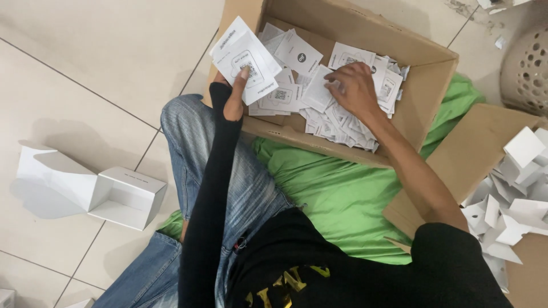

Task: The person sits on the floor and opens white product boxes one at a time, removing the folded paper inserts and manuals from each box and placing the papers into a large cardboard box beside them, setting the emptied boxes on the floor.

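Head cam, looking straight down at a person seated on a tiled floor [103, 63], jeans and black top.

Left hand [234, 97], in a black arm sleeve, is closed on a small stack of white printed cards [246, 60]; thumb on top, fingers underneath. Stack is lifted over the near-left corner of the cardboard box [425, 85], tilted, partly overhanging the box wall.

Right hand [355, 88] is inside the box, palm down, fingers spread and curled onto the loose pile of white cards [337, 122]. Touching the pile; can't tell whether any card is actually pinched, fingertips are buried in the paper.

Pile fills the box bottom, cards overlapping at all angles, most showing a square code mark.

Box sits just ahead of the knees, partly on a green cloth [342, 199] spread under the person's lap.

Right of that: a second cardboard sheet or flap [474, 154] with a heap of folded white paper boxes [514, 211] on it. A perforated pale basket [528, 68] is at the upper right edge.

Left side on the tiles: one assembled small white box [128, 197] touching an unfolded white carton blank [54, 171], well apart from the left hand.
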